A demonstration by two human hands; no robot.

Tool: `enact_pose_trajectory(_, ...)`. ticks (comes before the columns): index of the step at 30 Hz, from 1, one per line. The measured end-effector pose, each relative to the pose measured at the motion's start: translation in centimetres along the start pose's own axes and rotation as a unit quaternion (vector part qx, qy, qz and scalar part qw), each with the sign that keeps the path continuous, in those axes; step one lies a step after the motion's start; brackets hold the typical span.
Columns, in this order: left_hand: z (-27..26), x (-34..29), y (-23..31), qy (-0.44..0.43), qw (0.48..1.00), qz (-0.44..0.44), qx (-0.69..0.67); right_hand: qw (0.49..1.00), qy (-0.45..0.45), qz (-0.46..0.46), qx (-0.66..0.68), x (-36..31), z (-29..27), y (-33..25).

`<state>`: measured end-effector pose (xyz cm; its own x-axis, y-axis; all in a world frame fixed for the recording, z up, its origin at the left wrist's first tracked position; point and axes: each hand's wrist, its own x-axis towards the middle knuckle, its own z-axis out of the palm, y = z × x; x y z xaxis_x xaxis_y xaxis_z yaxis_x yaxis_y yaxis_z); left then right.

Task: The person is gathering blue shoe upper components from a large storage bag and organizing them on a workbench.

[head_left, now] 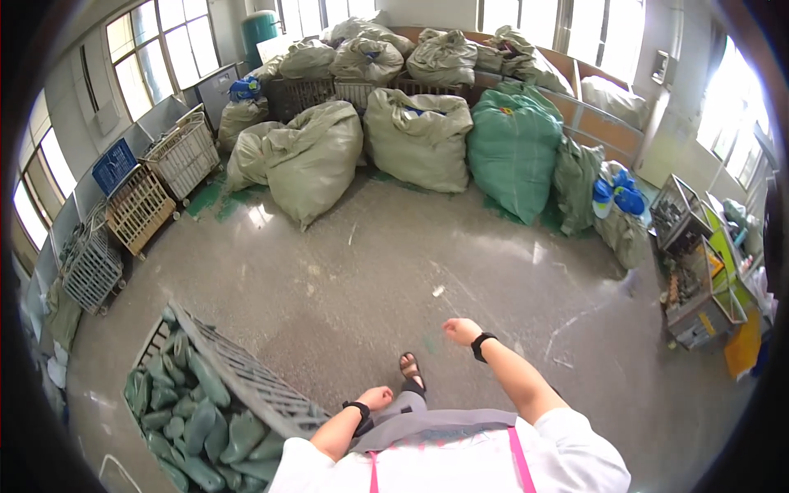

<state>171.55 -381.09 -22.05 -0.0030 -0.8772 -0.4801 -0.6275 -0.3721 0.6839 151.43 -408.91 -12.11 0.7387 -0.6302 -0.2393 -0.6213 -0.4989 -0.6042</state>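
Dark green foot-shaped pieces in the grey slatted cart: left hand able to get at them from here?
Likely yes: the left hand is near the grey slatted cart, whose open top exposes the pieces; only its side wall stands between.

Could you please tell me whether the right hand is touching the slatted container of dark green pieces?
No, the right hand is over the grey floor, clearly apart from the slatted container on the person's left.

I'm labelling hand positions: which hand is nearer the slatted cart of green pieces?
Left. The left hand is just right of the slatted cart; the right hand is farther right and farther forward.
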Motion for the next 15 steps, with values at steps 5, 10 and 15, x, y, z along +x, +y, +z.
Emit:
enact_pose_trajectory(5, -10.0, 11.7, -6.2, -0.07, 0.994, -0.064, 0.06, 0.996, -0.016, 0.002, -0.088, 11.3, -4.0, 7.7)
enact_pose_trajectory(10, -24.5, 26.4, -2.7, -0.026, 0.987, -0.074, 0.139, 0.935, -0.26, 0.118, -0.213, 10.8, -5.4, 23.1)
enact_pose_trajectory(15, -37.5, 42.8, 5.2, 0.01, 0.994, -0.033, 0.104, 0.88, -0.28, 0.324, -0.205, 6.6, -7.9, 35.4)
